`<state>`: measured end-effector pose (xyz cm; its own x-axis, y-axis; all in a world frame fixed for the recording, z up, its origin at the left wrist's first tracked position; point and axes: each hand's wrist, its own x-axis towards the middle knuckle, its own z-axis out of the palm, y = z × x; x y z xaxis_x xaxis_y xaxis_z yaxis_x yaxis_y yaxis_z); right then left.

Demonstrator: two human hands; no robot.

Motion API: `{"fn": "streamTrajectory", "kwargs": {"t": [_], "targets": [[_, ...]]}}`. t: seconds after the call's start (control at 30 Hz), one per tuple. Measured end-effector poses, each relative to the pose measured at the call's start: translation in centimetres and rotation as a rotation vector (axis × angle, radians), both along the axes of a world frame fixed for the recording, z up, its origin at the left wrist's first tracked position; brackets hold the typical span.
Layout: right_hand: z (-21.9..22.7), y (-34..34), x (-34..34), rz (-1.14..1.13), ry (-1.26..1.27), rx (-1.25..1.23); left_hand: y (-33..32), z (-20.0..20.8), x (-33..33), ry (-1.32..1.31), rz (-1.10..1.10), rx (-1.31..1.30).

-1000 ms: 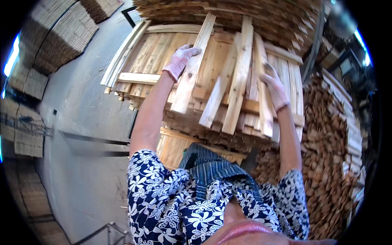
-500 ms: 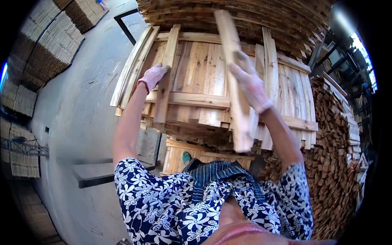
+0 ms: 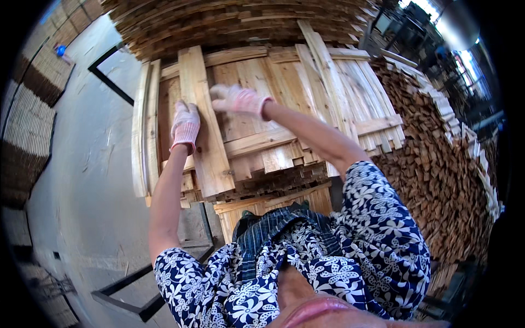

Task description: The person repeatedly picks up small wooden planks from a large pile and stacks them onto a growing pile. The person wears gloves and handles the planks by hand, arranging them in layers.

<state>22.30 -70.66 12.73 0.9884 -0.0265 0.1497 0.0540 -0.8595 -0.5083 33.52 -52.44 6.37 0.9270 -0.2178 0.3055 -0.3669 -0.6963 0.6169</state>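
Board (image 3: 209, 136) lies across two strips (image 3: 260, 142) that likely keep it raised; left hand (image 3: 185, 124) meets its left edge, perhaps steadying, grip unclear; right hand (image 3: 240, 100) spread, empty, beside its right edge

I get the right hand (image 3: 240, 101) with its fingers smeared, so I cannot tell whether they touch the wide board (image 3: 206, 136). That board hides part of the crosswise slat (image 3: 260, 142) beneath it. The top edge cuts off the rear wood stack (image 3: 240, 27), and the blue shape (image 3: 60, 50) at upper left is too small for me to identify.
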Motion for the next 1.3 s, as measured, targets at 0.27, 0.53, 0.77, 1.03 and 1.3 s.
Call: {"fn": "streamTrajectory", "kwargs": {"t": [0.27, 0.53, 0.77, 1.03, 1.3], "targets": [[-0.6, -22.9, -16.2, -0.765, -0.18, -0.245, -5.2, 6.7, -9.6, -0.721, -0.509, 0.159], [2.7, -18.7, -17.1, -0.633, -0.012, -0.098, -19.2, 4.5, -18.4, 0.099, -0.798, 0.203], [-1.3, -22.6, -13.6, -0.774, -0.014, -0.251, -24.5, -2.2, -18.8, 0.135, -0.547, 0.08], [-2.0, -19.4, -7.4, -0.795, 0.036, -0.145, -9.9, 5.5, -11.9, -0.095, -0.517, -0.255], [1.3, -23.1, -9.9, -0.617, 0.082, -0.083, 10.5, 8.9, 0.4, -0.194, -0.132, 0.305]]}}
